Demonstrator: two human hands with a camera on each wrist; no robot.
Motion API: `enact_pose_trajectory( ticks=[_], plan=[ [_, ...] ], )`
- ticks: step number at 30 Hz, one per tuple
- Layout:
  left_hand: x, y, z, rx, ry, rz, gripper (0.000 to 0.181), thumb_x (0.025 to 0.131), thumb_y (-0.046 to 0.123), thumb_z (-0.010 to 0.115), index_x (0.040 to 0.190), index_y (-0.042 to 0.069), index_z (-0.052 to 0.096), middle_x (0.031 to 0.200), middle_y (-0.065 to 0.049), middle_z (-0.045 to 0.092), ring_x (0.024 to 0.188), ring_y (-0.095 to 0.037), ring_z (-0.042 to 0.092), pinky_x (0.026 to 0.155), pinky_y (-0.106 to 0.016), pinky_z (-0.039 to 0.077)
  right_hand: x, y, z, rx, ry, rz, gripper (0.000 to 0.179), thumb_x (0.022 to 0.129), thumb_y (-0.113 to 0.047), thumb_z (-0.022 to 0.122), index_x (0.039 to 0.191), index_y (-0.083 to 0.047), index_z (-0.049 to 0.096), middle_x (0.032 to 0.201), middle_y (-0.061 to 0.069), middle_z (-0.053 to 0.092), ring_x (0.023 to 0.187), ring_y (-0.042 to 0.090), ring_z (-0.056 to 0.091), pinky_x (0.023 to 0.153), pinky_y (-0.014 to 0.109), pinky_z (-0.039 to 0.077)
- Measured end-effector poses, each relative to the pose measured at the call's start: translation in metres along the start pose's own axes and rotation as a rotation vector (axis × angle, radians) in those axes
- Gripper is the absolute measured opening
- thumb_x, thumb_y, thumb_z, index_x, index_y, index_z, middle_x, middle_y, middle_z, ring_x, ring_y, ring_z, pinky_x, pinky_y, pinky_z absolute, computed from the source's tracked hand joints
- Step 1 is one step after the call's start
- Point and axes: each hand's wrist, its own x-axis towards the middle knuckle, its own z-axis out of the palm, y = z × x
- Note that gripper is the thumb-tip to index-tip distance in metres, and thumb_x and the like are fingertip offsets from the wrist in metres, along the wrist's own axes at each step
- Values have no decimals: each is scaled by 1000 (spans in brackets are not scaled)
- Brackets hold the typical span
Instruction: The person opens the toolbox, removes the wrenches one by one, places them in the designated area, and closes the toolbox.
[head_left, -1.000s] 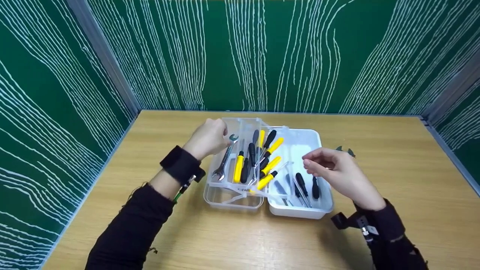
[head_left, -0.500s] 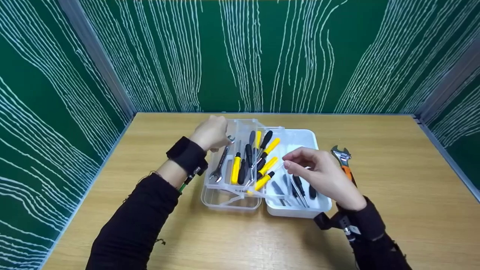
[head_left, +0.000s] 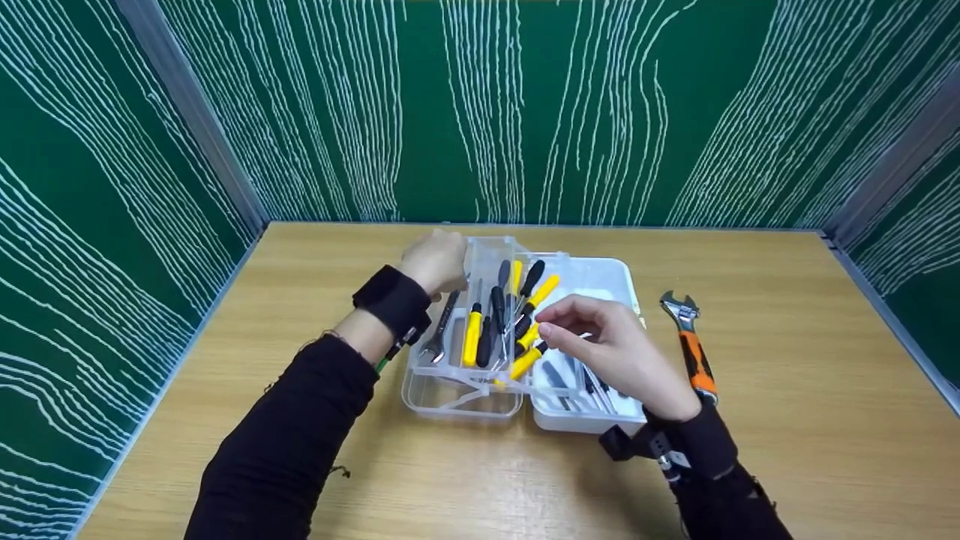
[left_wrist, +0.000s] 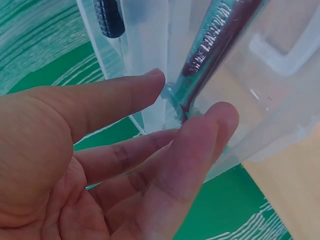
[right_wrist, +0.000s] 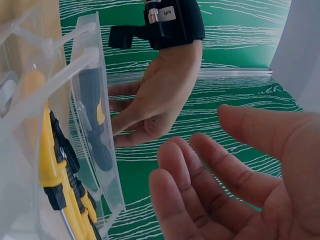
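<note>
A clear plastic toolbox (head_left: 463, 411) stands unfolded on the table, its raised tray holding a combination wrench (head_left: 441, 334) and several screwdrivers, one with a yellow handle (head_left: 472, 341). At the far left of that tray is my left hand (head_left: 437, 261). In the left wrist view its thumb and forefinger stand apart on either side of the far end of the wrench (left_wrist: 205, 55), thumb tip right at the metal. My right hand (head_left: 619, 351) hovers over the toolbox's white half (head_left: 600, 277) with bent, spaced fingers and nothing between them, its fingertips overlapping yellow handles.
An adjustable wrench (head_left: 694, 352) with an orange and black handle lies on the table right of the toolbox. Several dark-handled tools rest in the white half, partly hidden by my right hand. Green panels (head_left: 562, 112) with white lines enclose the table (head_left: 480, 480).
My right hand has moved left across the white half, uncovering the adjustable wrench. The left hand has shifted slightly right and now covers the far end of the combination wrench.
</note>
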Motion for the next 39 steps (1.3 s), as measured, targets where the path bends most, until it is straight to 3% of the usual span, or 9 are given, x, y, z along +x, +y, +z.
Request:
enact_pose_trajectory(
  ticks=[7,18,25,28,34,39],
  plan=[
    [5,-2,6,33,62,10,12,96,7,72,107,1,75,105,-14,74,65,-21,65,51,-28,53,4,-4,10,31,-20,-27,27,104,-29,73,119,-6,75,108,11,78,94,37,72,78,23,59],
    [8,-2,9,54,85,7,9,97,7,70,105,3,74,97,-12,69,70,-22,60,51,-28,46,10,-1,17,12,-10,-21,23,104,-28,73,119,-10,76,109,9,78,94,34,71,78,22,58],
    [13,-3,9,66,100,14,3,96,7,69,94,5,68,95,-10,66,70,-22,57,51,-29,44,12,1,18,-2,-16,-27,23,104,-28,73,119,-10,76,108,6,78,92,33,70,77,22,57],
    [15,-4,8,50,76,16,4,95,8,70,92,6,67,93,-10,67,66,-20,58,49,-27,45,12,2,18,6,-20,-24,23,105,-26,73,120,-10,76,109,7,78,92,35,70,76,21,57],
    [20,-11,6,-11,-44,-6,14,97,16,73,89,8,66,76,-3,64,55,-13,57,48,-22,44,13,3,19,6,-17,-30,22,105,-26,73,119,-9,76,107,7,78,91,35,71,75,21,57],
    [21,-15,6,-33,-81,-1,14,98,19,74,94,6,70,76,-3,66,56,-11,60,50,-20,47,14,4,20,3,-20,-29,22,105,-27,72,119,-10,76,107,6,78,90,33,70,74,22,56]
  ],
)
